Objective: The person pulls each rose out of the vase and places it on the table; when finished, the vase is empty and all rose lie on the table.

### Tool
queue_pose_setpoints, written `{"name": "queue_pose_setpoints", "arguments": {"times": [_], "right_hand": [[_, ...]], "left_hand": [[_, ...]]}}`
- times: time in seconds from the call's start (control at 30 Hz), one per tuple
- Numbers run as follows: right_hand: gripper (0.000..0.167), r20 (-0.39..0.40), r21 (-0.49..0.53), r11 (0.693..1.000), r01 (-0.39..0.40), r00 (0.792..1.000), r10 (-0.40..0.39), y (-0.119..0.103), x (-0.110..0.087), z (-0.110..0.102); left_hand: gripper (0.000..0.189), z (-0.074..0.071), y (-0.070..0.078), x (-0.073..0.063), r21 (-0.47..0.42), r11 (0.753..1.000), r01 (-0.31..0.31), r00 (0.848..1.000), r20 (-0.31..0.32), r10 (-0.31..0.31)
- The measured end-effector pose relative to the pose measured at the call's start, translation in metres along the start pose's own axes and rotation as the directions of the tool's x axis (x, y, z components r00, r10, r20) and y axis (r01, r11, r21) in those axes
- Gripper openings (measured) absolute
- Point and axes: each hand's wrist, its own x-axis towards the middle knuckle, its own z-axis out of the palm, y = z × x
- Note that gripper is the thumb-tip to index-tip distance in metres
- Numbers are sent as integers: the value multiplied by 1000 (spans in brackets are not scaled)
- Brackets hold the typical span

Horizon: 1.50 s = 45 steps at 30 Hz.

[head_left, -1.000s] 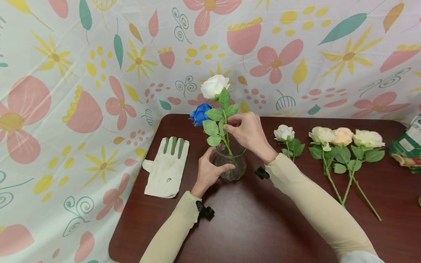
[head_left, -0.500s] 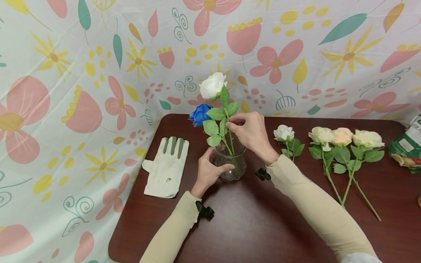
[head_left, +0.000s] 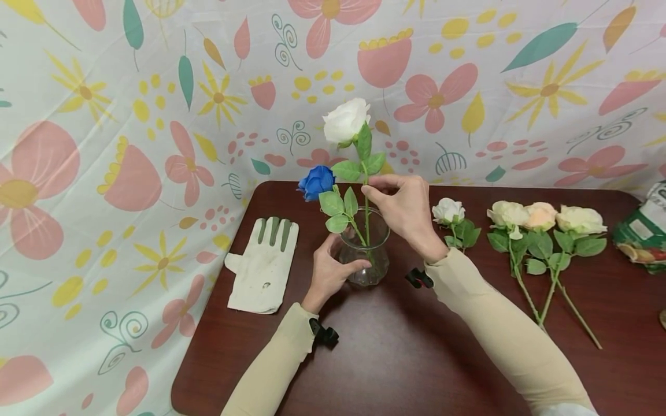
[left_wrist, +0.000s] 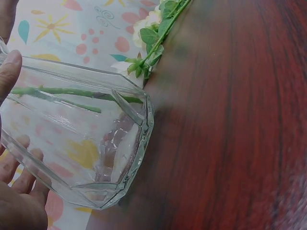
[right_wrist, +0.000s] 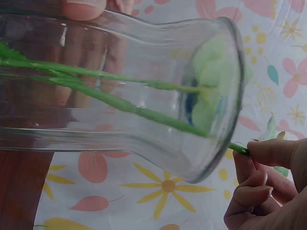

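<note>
Compared with half a second ago, the white rose (head_left: 346, 121) sits higher above the glass vase (head_left: 378, 267), its leaves now pulled clear of the blue rose's (head_left: 316, 183). The right hand (head_left: 402, 209) has gone up a touch with it, just above the vase's rim: thumb and fingers together, pinching the green stem (right_wrist: 238, 148), whose lower part is inside the glass. Left hand (head_left: 332, 267) hasn't budged, clamped round the vase's side, thumb across the front. Blue rose pretty much stayed put, leaning left over the rim. Glove's (head_left: 265, 268) left of the vase on the worktop (head_left: 390, 370), loose roses (head_left: 541, 216) well off to its right.
</note>
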Motion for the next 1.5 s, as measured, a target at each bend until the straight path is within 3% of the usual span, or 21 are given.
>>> {"name": "queue_pose_setpoints", "arguments": {"times": [0.83,1.2,1.5], "right_hand": [[14,-192,248,964,92,980,-45,-16,-5,-33],[14,-291,324,939,119,956,-21,-26,-4,-50],[6,-408,400,895,199,913,-20,-31,-2,-67]], "left_hand": [[103,1,-2,-1,26,1000,-17,1000,-9,17],[90,1,-1,-1,2,1000,-17,1000,0,17],[88,0,-3,1,16,999,-30,1000,-6,31]]}}
